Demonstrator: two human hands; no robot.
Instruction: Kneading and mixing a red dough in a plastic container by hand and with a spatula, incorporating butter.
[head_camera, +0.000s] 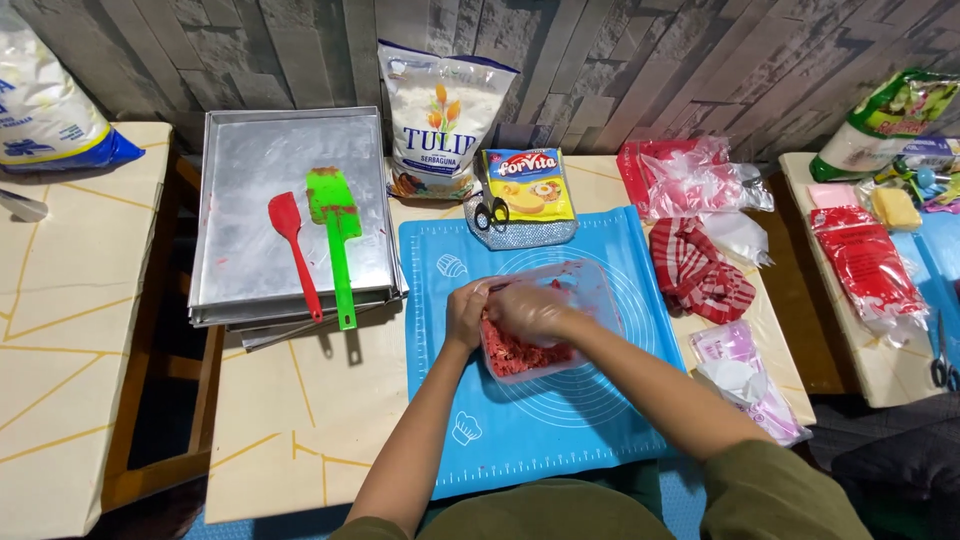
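The right hand (530, 312) is curled down into a clear plastic container (590, 290), fingers buried in the red crumbly dough (515, 355) inside; it seems clenched on a portion of it, though the grip itself is hidden. The left hand (466, 310) presses against the container's left wall, bracing it. The container sits at the middle of a blue silicone mat (530, 420) on the table (290, 420).

Judged from here, the light container could slide or tip if the bracing hand slackens — crumbs would scatter over the mat. Sticky dough may also cling to the fingers and mark whatever they touch.

At the mat's far edge stands a yellow-and-blue sachet (528, 185) with scissors (490, 213) just beside it; behind, against the wall, a tall white bag (440, 120) with a flower picture. Toward the table's far left corner, stacked metal trays (240, 200) carry a red spatula (292, 250) and a green spatula (335, 235). Right of the mat lie a red-striped cloth (700, 272), red plastic bags (675, 175) and — nearer the front edge — a pale pink packet (745, 375).
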